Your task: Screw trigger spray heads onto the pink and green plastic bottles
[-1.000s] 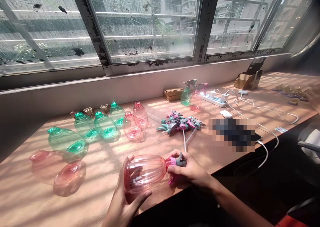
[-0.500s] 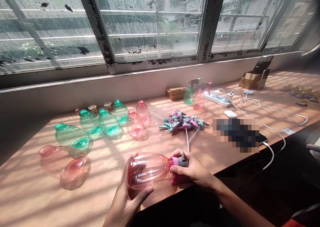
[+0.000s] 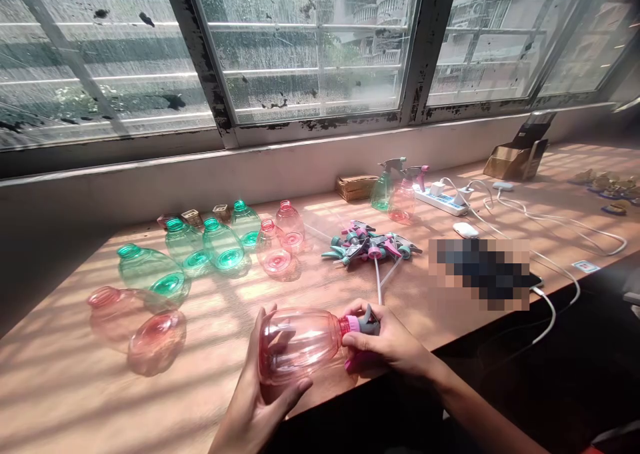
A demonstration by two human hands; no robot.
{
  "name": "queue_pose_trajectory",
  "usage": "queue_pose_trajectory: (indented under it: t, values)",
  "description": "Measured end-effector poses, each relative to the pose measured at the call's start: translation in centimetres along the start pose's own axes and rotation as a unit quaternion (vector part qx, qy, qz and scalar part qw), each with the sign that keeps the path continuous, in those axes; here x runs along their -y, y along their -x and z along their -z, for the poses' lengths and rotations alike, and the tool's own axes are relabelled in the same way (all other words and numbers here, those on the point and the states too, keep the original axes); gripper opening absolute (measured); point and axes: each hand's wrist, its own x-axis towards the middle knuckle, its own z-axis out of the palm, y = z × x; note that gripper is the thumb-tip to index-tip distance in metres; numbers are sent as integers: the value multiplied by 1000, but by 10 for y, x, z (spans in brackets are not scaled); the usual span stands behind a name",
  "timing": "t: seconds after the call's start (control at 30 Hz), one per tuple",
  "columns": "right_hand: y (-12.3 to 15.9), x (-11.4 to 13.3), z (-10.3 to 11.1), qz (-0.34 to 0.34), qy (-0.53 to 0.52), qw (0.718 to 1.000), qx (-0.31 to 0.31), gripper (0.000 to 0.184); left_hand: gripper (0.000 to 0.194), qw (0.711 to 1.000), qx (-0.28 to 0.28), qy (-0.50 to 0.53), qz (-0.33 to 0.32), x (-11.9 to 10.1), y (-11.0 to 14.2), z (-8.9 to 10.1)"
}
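A clear pink spray bottle (image 3: pixel 300 347) lies sideways in the air near the table's front edge, held between both hands. Its base rests in my left hand (image 3: pixel 260 381), fingers behind and thumb below. At the neck, my right hand (image 3: pixel 383 341) grips the pink collar and grey trigger of the spray head (image 3: pixel 364 323). Part of the spray head is hidden by the right fingers. Beyond the hands lies a heap of pink, grey and teal spray heads (image 3: pixel 370 244), with white tubes pointing toward me. To the left stand or lie several open green bottles (image 3: pixel 223 244) and pink bottles (image 3: pixel 137 327).
At the back, a green spray bottle (image 3: pixel 383 191) and a pink one (image 3: pixel 401 201) with heads stand beside a power strip (image 3: pixel 440 201). A blurred-out dark device (image 3: pixel 483 271) with a white cable lies to the right. A cardboard box (image 3: pixel 515 157) sits farther back.
The view has shifted slightly, so the scene sits a little further right. Both hands keep their hold on the pink bottle and spray head, with hardly any other movement.
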Motion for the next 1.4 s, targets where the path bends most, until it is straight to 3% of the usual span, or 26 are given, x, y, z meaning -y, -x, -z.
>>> queue_pose_trajectory:
  t: [0.17, 0.3, 0.4, 0.67, 0.8, 1.03, 1.13, 1.23, 1.4]
  values:
    - [0, 1, 3, -3, -8, 1000, -7, 48, 88, 999, -20, 19, -33, -1, 1, -4]
    - [1, -1, 3, -6, -14, 1000, -4, 49, 98, 999, -4, 39, 1, -1, 0, 0]
    - [0, -1, 2, 1, -18, 1000, -4, 49, 88, 999, 7, 44, 26, -1, -1, 3]
    - [-3, -2, 3, 39, -28, 999, -12, 45, 79, 999, -42, 33, 3, 3, -1, -1]
    - [-3, -2, 2, 48, -23, 999, -9, 43, 92, 999, -16, 39, -8, 0, -4, 2]
    - [-3, 0, 2, 47, -23, 998, -18, 43, 86, 998, -15, 63, 27, 1, -1, 0]
    - [-3, 1, 2, 49, -26, 998, -22, 44, 84, 998, -18, 60, 8, 4, 0, -3]
    - [-2, 1, 0, 37, -30, 999, -20, 48, 98, 1000, -10, 24, -16, 5, 0, 0]
    - [2, 1, 1, 5, -28, 1000, -6, 48, 102, 998, 60, -12, 25, 2, -2, 11]
